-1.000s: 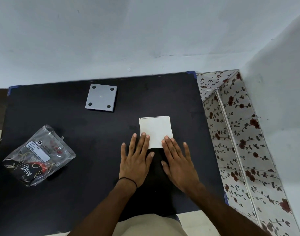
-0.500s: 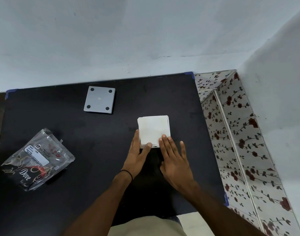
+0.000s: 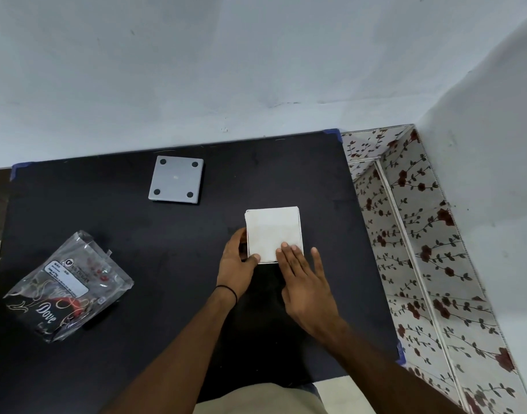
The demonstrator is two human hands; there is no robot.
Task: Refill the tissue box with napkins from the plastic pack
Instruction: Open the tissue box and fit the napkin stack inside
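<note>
A white square napkin stack [image 3: 272, 233] lies on the black table [image 3: 166, 249], right of centre. My left hand [image 3: 236, 264] holds its left side, thumb on the near-left corner and fingers down along the left edge. Straight fingers of my right hand [image 3: 304, 282] press flat on the near-right corner of the stack. Over at the left lies the clear plastic pack [image 3: 66, 286] with dark print, crumpled and away from both hands. I cannot tell whether a box surrounds the stack.
A grey square plate [image 3: 176, 183] with four black round feet lies flat near the table's far edge. A light blue wall runs behind the table. Floral-patterned panels [image 3: 411, 249] stand right of the table's right edge.
My left hand turned from lying flat on the stack's near edge to gripping its left side. My right hand slid a little further onto the near-right corner.
</note>
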